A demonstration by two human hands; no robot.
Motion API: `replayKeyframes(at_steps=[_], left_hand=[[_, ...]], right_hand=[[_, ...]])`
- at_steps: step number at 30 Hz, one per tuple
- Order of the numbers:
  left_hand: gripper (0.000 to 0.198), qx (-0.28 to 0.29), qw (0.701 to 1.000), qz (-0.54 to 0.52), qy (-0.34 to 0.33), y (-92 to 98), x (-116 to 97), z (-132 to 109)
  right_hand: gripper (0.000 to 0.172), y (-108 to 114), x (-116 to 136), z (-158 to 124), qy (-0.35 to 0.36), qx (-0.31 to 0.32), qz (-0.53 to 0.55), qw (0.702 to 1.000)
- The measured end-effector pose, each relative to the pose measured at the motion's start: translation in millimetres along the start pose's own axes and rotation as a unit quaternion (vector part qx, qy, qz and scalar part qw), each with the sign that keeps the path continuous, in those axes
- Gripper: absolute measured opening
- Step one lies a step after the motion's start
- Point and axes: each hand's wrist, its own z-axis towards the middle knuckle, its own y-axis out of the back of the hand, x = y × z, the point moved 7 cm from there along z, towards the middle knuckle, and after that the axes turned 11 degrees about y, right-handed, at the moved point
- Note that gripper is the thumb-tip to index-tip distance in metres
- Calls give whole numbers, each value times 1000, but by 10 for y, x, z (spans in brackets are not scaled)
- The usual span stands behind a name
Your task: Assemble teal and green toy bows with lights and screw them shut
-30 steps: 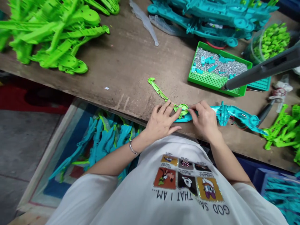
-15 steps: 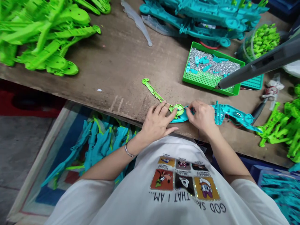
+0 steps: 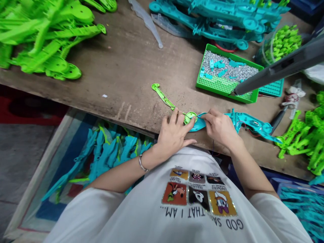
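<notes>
Scratched brown counter (image 3: 126, 67). Left hand (image 3: 174, 135) fingers press flat on a slim green plastic arm (image 3: 163, 97). Right hand (image 3: 221, 130) fingers pinch a teal shell (image 3: 253, 123).

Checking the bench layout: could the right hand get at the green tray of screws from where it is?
Probably yes. The green tray lies just beyond the right hand, with bare table between; only the grey tool over its right corner might crowd it. The fingers pinch the teal part.
</notes>
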Motion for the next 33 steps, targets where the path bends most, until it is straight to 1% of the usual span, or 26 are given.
replayKeyframes(at_steps=[3,7,9,11,14,19,24,26,29,31,33], left_hand=[[94,8,1000,1,3,2,2,4],[94,10,1000,0,5,9,5,4],[93,6,1000,5,4,15,3,4],[93,0,1000,8,3,17,2,4],[92,-9,1000,0,0,13,7,5],[91,-24,999,-29,-5,9,16,1],[92,-32,998,-47,-4,17,28,0],[87,-47,997,-52,-16,34,28,12],[71,-78,994,-54,-56,59,8,50],[59,-92,991,-55,-82,51,-14,82],[52,-97,988,-61,-104,20,-45,106]], right_hand=[[36,4,-66,-49,29,-15,60,998],[28,-6,-157,-42,28,-55,91,994],[24,-11,-185,-20,19,-61,85,994],[22,-18,-202,-1,16,-53,71,996],[21,-18,-218,5,35,-42,64,996],[24,-51,-245,-39,76,-30,74,994],[27,-70,-292,-75,70,-33,14,997],[27,-73,-296,-80,79,-35,4,996],[26,-81,-307,-82,96,-36,7,995],[26,-86,-312,-81,103,-35,2,994],[26,-87,-307,-80,107,-32,-16,994]])
